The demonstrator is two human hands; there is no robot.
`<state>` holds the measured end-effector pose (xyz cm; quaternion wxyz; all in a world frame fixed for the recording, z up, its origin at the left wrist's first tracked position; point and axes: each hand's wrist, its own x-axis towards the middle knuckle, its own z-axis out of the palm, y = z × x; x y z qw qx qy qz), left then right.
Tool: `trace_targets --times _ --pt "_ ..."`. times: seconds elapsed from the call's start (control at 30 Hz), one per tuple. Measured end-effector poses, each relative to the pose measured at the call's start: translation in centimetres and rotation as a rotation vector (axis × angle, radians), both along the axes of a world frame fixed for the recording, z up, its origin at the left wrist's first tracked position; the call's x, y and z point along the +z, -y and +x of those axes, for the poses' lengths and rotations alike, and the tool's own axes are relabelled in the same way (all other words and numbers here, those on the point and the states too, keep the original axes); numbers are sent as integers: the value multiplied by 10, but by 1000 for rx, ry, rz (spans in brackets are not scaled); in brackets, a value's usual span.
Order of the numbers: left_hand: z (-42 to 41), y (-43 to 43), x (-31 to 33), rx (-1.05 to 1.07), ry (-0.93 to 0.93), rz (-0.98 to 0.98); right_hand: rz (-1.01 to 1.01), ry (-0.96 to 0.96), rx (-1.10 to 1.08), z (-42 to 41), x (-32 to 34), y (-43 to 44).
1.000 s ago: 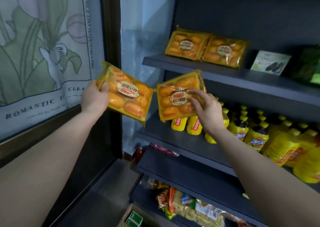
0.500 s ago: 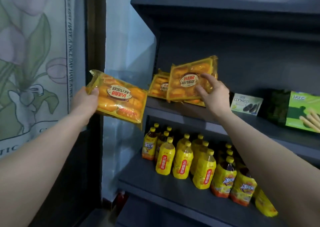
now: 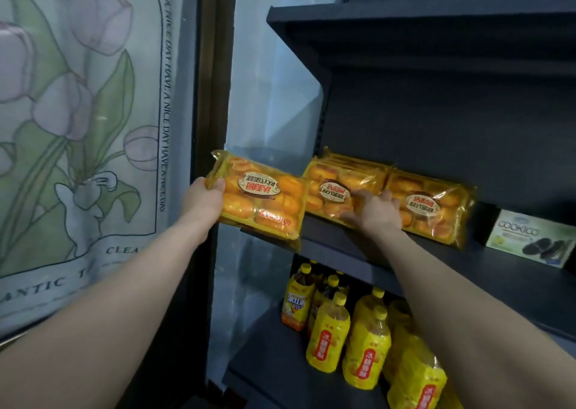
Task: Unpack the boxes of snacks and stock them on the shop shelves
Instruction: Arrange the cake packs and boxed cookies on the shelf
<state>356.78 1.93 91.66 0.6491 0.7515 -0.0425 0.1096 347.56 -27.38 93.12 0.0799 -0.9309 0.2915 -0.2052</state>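
My left hand (image 3: 204, 201) grips a yellow pack of small cakes (image 3: 260, 198) by its left edge and holds it in the air just left of the dark shelf (image 3: 343, 246). My right hand (image 3: 375, 212) holds a second yellow cake pack (image 3: 336, 187) by its lower right part; that pack lies on top of another at the shelf's left end. A third such pack (image 3: 433, 207) lies on the shelf right beside it, partly behind my hand.
A green Cookico box (image 3: 530, 240) stands further right on the same shelf. Yellow drink bottles (image 3: 330, 330) fill the shelf below. Another shelf board (image 3: 405, 25) hangs above. A tulip-print cloth (image 3: 78, 128) covers the wall at left.
My right hand brought its cake pack down onto the pack at the shelf's left end. My left hand carried its pack up and right, close to the shelf edge.
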Motion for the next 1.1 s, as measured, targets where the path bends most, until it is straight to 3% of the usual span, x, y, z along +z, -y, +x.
trace_targets --times 0.13,0.2,0.3,0.43,0.47,0.57,0.67,0.7,0.83,0.87,0.93,1.0,1.07,1.1 --pt "0 9 2 -52 14 64 -209 -68 -86 3 17 -3" --pt "0 14 6 -88 33 76 -211 59 -33 6 24 0" --pt "-2 24 12 -155 45 43 -8 287 189 4 36 -3" --pt "-10 44 20 -263 51 -30 658 198 462 -12 51 -27" --pt "-12 49 22 -284 53 -41 746 166 488 -15 53 -30" --pt "-14 61 28 -329 14 -188 835 247 465 -13 54 -24" --pt "-16 65 36 -418 -110 -564 917 468 416 -8 56 -19" --pt "-18 68 38 -483 -140 -610 919 524 404 -7 57 -19" --pt "-36 96 35 -634 -169 -372 1084 510 471 -8 55 -28" --pt "-36 100 34 -592 -152 -330 993 448 457 -10 54 -29" --pt "-28 99 36 -487 -99 -224 540 354 374 -15 54 -21" --pt "-21 88 45 -452 -24 -77 147 488 377 -21 64 -7" --pt "-22 74 59 -508 28 70 -40 605 502 -28 82 2" --pt "-24 68 67 -546 54 168 -59 567 572 -30 92 3"
